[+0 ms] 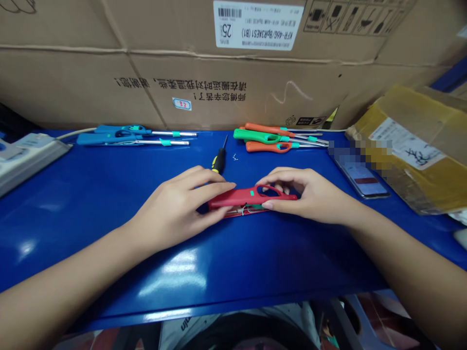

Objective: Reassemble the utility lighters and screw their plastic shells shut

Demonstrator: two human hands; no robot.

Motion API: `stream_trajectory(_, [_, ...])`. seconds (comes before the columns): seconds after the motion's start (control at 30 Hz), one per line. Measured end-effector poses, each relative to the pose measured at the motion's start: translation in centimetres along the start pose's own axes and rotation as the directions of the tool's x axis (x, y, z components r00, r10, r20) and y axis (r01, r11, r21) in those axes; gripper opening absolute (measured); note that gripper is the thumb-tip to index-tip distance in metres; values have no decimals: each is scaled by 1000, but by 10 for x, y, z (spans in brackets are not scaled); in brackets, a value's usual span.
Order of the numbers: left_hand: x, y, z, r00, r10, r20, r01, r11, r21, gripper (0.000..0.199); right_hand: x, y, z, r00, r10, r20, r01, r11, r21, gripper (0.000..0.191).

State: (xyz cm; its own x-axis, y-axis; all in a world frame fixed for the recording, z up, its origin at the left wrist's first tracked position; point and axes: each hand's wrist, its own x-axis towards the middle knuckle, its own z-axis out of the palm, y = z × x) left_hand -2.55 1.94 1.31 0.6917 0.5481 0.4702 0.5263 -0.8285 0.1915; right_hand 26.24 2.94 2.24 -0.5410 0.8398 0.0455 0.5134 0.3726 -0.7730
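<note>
Both hands are pinched around a red shell, partly closed. The left hand (178, 199) has its wider end, fingers over the top and far side, thumb low on the near edge. The right hand (314, 192) has the looped end between thumb and fingertips, with only a small opening between them. The shell (235, 196) is above the blue table (109, 272), midway between the wrists, over a lower half (251, 212). A gap shows along the near side, with thin wires (241, 210) in it.

To handle it well, I'd keep both ends level, use light pressure and tuck the wires inside the rim, since a strand caught at the edge could hold the halves apart. The left thumb is close to that gap and could get nipped; pressing from above looks safer.

Just beyond the left fingers is a screwdriver (220, 160), shaft pointing away. Beside it are a few tiny bits (235, 157), maybe screws, easily knocked by a sleeve or knuckle. Farther back are 2 blue lighters (109, 139) at left, and 2 orange lighters (255, 146) with 1 green lighter (255, 136) at right. A phone (365, 181) and taped box (412, 189) limit elbow room at right; a carton (73, 87) walls off the back.
</note>
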Motion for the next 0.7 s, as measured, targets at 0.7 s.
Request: stream_trajectory(0.7, [0, 4, 5, 948, -143, 283, 167, 984, -61, 24, 2, 15, 10, 981, -171, 86, 186, 961, -205, 33])
